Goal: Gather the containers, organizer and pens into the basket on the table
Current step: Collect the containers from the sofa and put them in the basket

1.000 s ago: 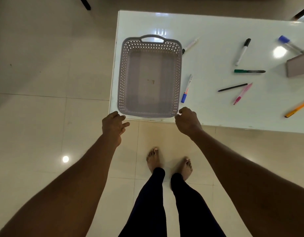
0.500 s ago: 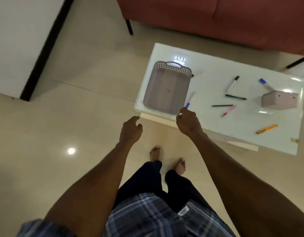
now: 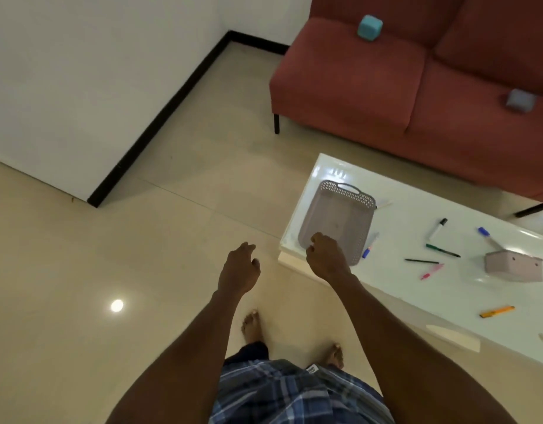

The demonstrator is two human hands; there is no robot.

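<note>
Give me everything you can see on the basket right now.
The basket is a shallow, rectangular, grey-mauve tray that looks like plastic, with perforated lattice walls and a loop handle at its far end. It sits flat at the left end of the white table and looks empty. The right hand covers its near edge, so contact cannot be judged. A blue-capped pen lies along its right side; another pen pokes out by the far corner.
</note>
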